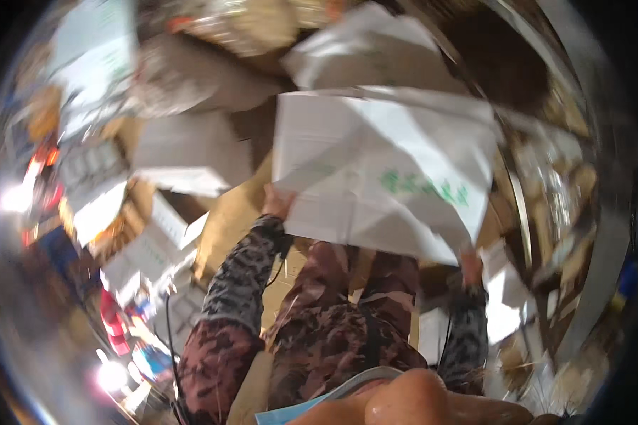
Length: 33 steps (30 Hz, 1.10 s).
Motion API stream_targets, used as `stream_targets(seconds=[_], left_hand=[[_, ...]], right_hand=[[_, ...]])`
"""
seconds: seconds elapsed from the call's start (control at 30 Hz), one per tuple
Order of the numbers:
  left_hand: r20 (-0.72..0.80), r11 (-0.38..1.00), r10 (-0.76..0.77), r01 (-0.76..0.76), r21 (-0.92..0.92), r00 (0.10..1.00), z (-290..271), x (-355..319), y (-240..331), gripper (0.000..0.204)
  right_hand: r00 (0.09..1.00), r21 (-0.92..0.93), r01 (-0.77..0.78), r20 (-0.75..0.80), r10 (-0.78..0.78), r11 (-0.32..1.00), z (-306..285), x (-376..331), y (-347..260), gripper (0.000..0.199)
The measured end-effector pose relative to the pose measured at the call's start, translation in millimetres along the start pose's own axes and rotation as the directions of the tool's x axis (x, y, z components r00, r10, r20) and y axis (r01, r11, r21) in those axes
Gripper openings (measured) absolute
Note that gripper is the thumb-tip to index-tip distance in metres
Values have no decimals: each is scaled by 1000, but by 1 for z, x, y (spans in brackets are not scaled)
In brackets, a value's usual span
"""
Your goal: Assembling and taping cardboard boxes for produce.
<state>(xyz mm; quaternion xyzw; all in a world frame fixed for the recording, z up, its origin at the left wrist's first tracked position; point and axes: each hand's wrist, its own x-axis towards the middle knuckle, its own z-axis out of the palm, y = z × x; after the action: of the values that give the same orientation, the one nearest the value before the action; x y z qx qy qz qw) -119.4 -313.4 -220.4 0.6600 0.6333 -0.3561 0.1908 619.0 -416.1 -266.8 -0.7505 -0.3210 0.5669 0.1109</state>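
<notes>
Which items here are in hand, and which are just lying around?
In hand:
- large white flattened carton with green print, held at its lower edge by the left hand and the right hand

Lying about:
- white cartons piled behind it
- white boxes at left
- brown cardboard underfoot
- blurred red and blue items, lower left

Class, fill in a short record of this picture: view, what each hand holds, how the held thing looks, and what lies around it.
view: head camera looking down, blurred
left hand: grips the lower left edge of the white flattened carton
right hand: grips the carton's lower right corner
carton: large, white, creased, green print on its face, held up in front of the body
sleeves: patterned, dark and reddish
surroundings: more white cartons and brown cardboard lying below and to the left
</notes>
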Motion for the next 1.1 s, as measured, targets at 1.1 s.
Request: stream_targets(seconds=[1.1], left_hand=[[-223,651,748,-628,426,625,-463,-92,50,66]], right_hand=[[808,515,288,-584,84,807,-56,-147,-346,13]])
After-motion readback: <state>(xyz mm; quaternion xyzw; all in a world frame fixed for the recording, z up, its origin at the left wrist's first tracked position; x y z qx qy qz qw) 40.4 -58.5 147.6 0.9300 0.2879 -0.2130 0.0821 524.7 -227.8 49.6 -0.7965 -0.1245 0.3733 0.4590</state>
